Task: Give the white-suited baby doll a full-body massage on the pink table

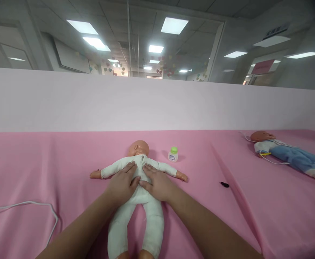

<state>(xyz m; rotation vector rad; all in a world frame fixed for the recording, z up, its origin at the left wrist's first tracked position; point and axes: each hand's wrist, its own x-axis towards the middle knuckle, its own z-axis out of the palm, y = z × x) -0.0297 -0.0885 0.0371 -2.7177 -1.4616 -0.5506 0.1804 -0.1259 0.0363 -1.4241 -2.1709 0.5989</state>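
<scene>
A baby doll with a white cloth body lies stretched out on the pink sheet, its arms spread to both sides and its head turned sideways. Flat on the left side of its torso rests my left hand, fingers extended. My right hand lies on the other side of the torso, also with fingers stretched out. The two thumbs are close together over the doll's middle. Neither hand grips anything. Beside the doll's head stands a small clear bottle with a green cap.
A second doll in blue and white clothes lies at the right with thin tubing around it. A small black object is on the sheet. A white cable curves at the left. Behind rises a white partition below glass.
</scene>
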